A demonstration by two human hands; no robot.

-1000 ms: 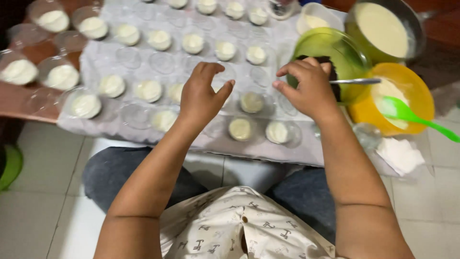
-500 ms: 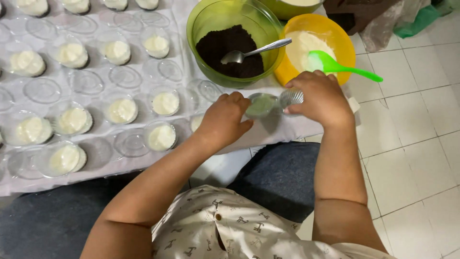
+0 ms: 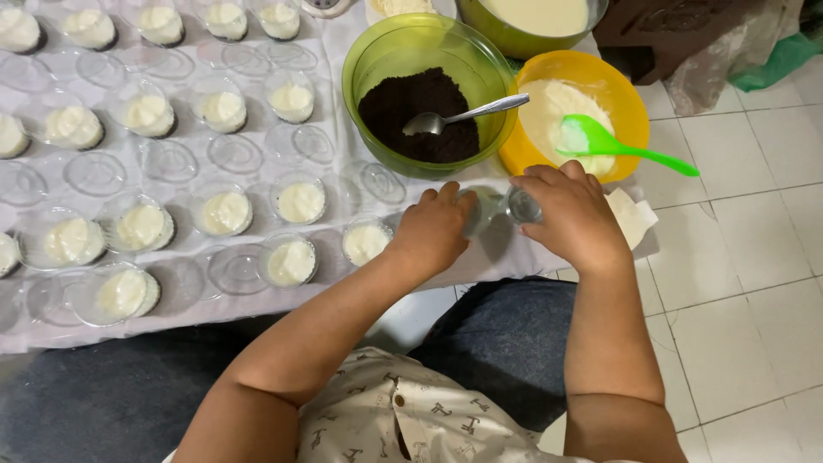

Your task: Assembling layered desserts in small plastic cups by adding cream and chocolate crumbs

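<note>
Left hand: our left hand [image 3: 433, 231] was curled, its fingertips pinching one end of the clear plastic cups [image 3: 495, 210].
Right hand: our right hand [image 3: 570, 214] was closed over the other end, gripping it from above.
Held thing: the clear cups lay sideways between the two hands, above the near edge of the white cloth [image 3: 360, 300]. We could not tell how many were nested there.
Just changed: a second earlier our left hand was spread open over the filled cups and our right was at the crumb bowl's rim. Both had since come together on the clear cups.
Meaning: filling had paused, and the work in hand was now the empty cups.
Beyond the left hand: a green bowl of dark crumbs [image 3: 369, 64] sat there, with a metal spoon [image 3: 467, 114] resting in it, untouched.
Beyond the right hand: an orange bowl of white cream [image 3: 621, 94] held a green plastic spoon [image 3: 617, 147].
Under the right hand: folded white paper [image 3: 633, 216].
Farther out: a second green bowl of pale batter [image 3: 536, 19].
Bowls: three.
Spoons: two.
Filled cups [image 3: 225, 212]: about eighteen to the left of our left hand, including two cut off by the frame edge.
Empty cups [image 3: 233, 153]: at least ten among them, though clear on white was hard to count.
</note>
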